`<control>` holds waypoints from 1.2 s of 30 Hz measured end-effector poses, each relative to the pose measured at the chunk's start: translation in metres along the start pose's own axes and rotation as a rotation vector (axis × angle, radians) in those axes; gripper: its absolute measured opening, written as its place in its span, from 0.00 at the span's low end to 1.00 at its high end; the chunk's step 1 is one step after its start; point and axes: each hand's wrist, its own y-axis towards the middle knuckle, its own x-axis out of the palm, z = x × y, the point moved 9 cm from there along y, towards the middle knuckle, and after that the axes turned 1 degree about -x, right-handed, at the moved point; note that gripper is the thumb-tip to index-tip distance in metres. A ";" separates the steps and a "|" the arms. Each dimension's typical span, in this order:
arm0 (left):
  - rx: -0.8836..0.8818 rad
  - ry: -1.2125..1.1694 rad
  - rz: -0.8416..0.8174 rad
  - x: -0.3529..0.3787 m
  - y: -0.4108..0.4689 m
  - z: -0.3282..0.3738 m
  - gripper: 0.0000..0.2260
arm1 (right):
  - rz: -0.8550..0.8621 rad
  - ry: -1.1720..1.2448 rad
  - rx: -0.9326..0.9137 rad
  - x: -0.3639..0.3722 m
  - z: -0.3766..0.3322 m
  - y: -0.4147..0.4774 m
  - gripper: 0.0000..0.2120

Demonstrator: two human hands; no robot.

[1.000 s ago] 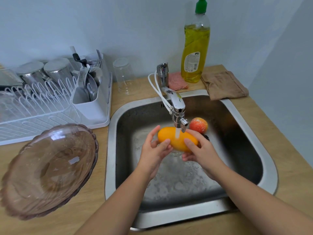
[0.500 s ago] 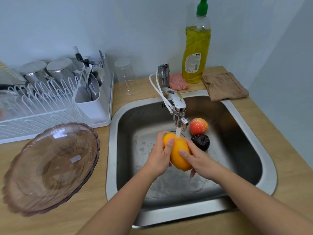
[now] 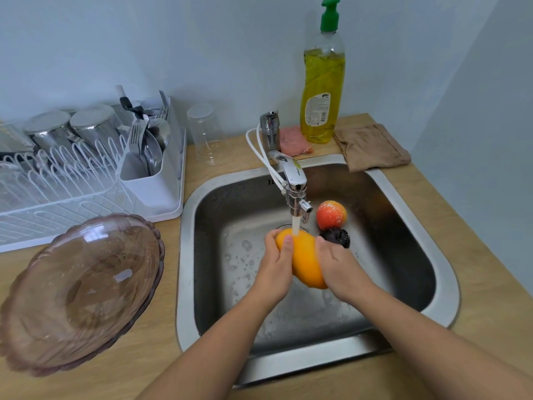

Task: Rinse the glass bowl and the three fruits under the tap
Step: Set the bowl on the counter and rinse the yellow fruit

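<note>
Under both hands lies the sink (image 3: 186, 269). Well left of the left hand (image 3: 274, 269), the bowl (image 3: 80, 290) rests on the counter (image 3: 476, 298). Between the hands, the mango (image 3: 305, 261) sits under the tap (image 3: 294, 180) stream, the left fingers curled round it and the right hand (image 3: 343, 269) gripping its other side. Just beyond the right hand lie the red fruit (image 3: 331, 215) and the dark fruit (image 3: 336, 236), touching.

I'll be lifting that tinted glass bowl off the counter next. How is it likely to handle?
The glass bowl is probably rigid and breakable, being clear tinted glass. It looks wide and shallow, so likely heavy enough to want a two-handed lift. Its smooth wall may slip in wet fingers, though the scalloped rim could give some grip.
</note>
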 end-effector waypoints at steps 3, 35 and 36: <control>0.023 0.140 0.042 -0.008 0.007 0.008 0.14 | -0.022 -0.026 -0.059 0.006 -0.002 -0.008 0.18; 0.163 0.089 -0.087 -0.015 -0.008 0.003 0.30 | -0.159 0.242 -0.106 0.010 0.010 0.000 0.34; 0.165 0.048 -0.088 -0.015 -0.008 0.002 0.30 | -0.175 0.264 -0.109 0.011 0.009 -0.001 0.33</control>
